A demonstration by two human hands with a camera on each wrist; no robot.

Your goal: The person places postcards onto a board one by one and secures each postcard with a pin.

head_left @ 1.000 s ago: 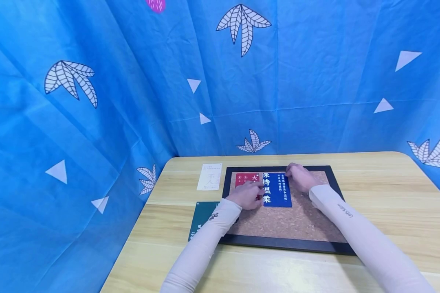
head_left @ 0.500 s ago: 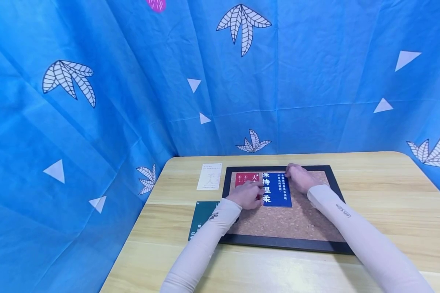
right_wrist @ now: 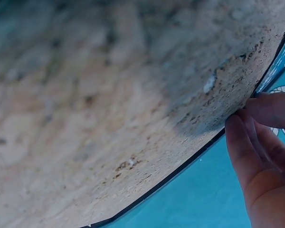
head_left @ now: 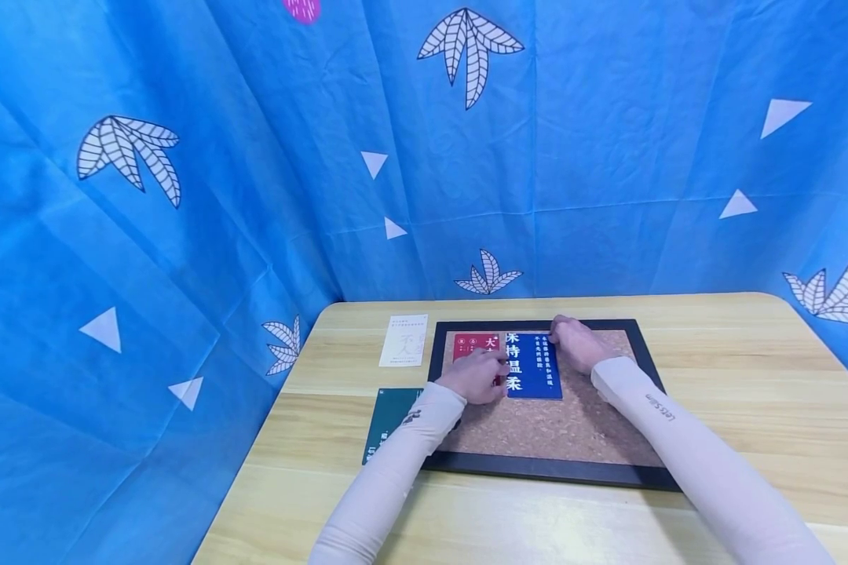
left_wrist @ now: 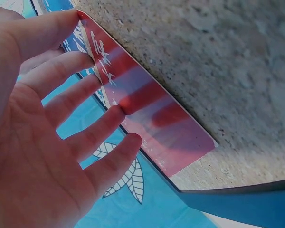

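A blue card [head_left: 537, 369] with white characters lies on the upper part of a black-framed cork board [head_left: 565, 428]. Left of it, a red card [head_left: 466, 343] is partly covered by my left hand [head_left: 477, 377]. The left wrist view shows that hand's fingers spread and nearly straight, fingertips at the long edge of the red card [left_wrist: 147, 104] and thumb tip at one corner. My right hand [head_left: 575, 344] is at the blue card's upper right corner, thumb and fingers bunched in a pinch [right_wrist: 261, 137]. I cannot tell whether something small sits between those fingertips.
On the wooden table [head_left: 749, 377], a white card [head_left: 403, 341] lies left of the board. Nearer, a green card [head_left: 392, 416] is partly under the left sleeve [head_left: 399, 471]. A blue curtain [head_left: 608, 196] with leaf prints hangs behind and to the left.
Almost nothing differs. The right hand and forearm have shifted very slightly to the left, while the left hand and the cards hold their places.
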